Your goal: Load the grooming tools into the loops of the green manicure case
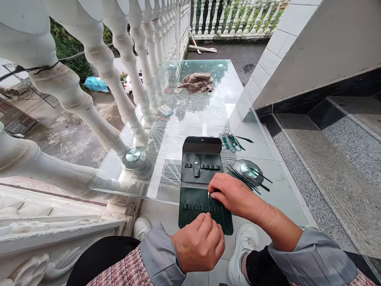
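A dark green tool case [200,180] lies unfolded on a glass table [193,111], its elastic loops showing. My right hand [235,194] rests on the lower panel, fingers pinched on a thin metal tool that stands in a loop. My left hand [198,242] is curled at the case's near edge, fingertips pressing the panel by the loops. Several thin green-handled tools [248,176] lie loose just right of the case, and clippers and scissors [232,142] lie beyond them.
White balusters [119,51] run along the left side of the table. A crumpled brown cloth [197,82] lies at the far end, a small card [164,109] at the left edge. A tiled wall and dark step rise at the right. My white shoes show beneath the glass.
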Tool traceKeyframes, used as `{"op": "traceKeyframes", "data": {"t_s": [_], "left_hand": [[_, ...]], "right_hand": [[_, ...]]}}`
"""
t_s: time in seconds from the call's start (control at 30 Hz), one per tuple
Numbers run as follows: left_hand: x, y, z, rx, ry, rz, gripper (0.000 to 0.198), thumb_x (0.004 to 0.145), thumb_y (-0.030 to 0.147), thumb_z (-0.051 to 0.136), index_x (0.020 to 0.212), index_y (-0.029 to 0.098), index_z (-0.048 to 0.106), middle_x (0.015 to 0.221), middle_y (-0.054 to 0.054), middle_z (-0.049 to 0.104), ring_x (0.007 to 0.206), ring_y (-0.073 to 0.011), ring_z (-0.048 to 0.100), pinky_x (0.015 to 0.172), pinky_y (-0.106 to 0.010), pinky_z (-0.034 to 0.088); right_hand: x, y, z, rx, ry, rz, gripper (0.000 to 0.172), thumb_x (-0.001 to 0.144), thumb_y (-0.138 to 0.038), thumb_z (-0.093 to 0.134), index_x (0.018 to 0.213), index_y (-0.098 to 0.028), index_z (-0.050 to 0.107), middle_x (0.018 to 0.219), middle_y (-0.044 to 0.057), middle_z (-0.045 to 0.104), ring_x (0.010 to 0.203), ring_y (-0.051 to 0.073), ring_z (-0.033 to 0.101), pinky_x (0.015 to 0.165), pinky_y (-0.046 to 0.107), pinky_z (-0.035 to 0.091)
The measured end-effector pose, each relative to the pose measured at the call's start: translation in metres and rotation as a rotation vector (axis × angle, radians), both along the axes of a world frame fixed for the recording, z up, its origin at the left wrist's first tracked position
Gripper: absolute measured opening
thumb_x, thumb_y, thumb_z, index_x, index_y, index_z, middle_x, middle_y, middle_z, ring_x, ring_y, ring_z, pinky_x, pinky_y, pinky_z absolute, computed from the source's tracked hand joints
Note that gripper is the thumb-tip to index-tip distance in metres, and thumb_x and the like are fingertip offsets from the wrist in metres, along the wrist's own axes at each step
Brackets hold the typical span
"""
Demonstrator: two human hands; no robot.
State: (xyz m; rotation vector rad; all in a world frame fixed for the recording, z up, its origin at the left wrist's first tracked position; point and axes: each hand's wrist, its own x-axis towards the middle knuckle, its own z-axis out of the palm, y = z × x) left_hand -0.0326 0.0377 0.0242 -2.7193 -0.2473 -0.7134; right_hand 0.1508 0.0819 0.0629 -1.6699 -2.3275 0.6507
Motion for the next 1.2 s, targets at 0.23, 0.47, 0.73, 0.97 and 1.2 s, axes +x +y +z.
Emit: {"op": "traceKeyframes", "data": {"t_s": [0.23, 0.47, 0.73, 0.97, 1.2], "left_hand": [[0.000, 0.002, 0.002, 0.012, 0.036, -0.009, 0.025, 0.086, 0.015, 0.043, 0.097, 0.003, 0.062, 0.088, -0.016, 0.065, 0.083, -0.0242, 0.065, 0.075, -0.039, 0.051], [-0.002, -0.001, 0.005, -0.004, 0.079, -0.007, 0.025, 0.086, 0.015, 0.043, 0.098, 0.003, 0.062, 0.085, -0.015, 0.064, 0.073, -0.0209, 0.063, 0.065, -0.034, 0.051], [-0.004, 0.000, 0.001, 0.005, 0.155, 0.025, 0.026, 0.087, 0.016, 0.044, 0.103, 0.002, 0.059, 0.096, -0.019, 0.064, 0.081, -0.0216, 0.062, 0.071, -0.036, 0.050], [-0.003, 0.004, 0.006, -0.017, 0.138, 0.049, 0.023, 0.087, 0.014, 0.042, 0.098, 0.004, 0.060, 0.099, -0.018, 0.063, 0.086, -0.0228, 0.062, 0.076, -0.037, 0.049], [-0.004, 0.004, 0.000, 0.031, 0.082, 0.058, 0.029, 0.087, 0.015, 0.039, 0.102, 0.002, 0.061, 0.102, -0.020, 0.065, 0.091, -0.0252, 0.063, 0.080, -0.039, 0.050]], "right_hand": [[0.001, 0.004, 0.001, 0.002, 0.084, 0.070, 0.014, 0.077, -0.009, 0.055, 0.079, -0.022, 0.061, 0.084, 0.002, 0.057, 0.085, 0.016, 0.051, 0.074, 0.029, 0.041], [0.008, 0.017, 0.008, -0.135, 0.105, 0.183, 0.012, 0.077, -0.011, 0.057, 0.075, -0.022, 0.061, 0.084, 0.001, 0.055, 0.084, 0.015, 0.049, 0.073, 0.028, 0.040], [0.009, 0.019, 0.014, -0.194, 0.119, 0.199, 0.010, 0.078, -0.011, 0.054, 0.074, -0.021, 0.057, 0.083, 0.001, 0.053, 0.084, 0.015, 0.048, 0.074, 0.029, 0.040], [0.010, 0.018, 0.008, -0.168, 0.121, 0.158, 0.012, 0.078, -0.010, 0.052, 0.076, -0.021, 0.057, 0.085, 0.001, 0.055, 0.086, 0.015, 0.049, 0.075, 0.028, 0.039], [0.010, 0.016, 0.003, -0.105, 0.109, 0.081, 0.016, 0.081, -0.011, 0.045, 0.078, -0.021, 0.057, 0.083, 0.001, 0.054, 0.080, 0.014, 0.050, 0.072, 0.027, 0.040]]}}
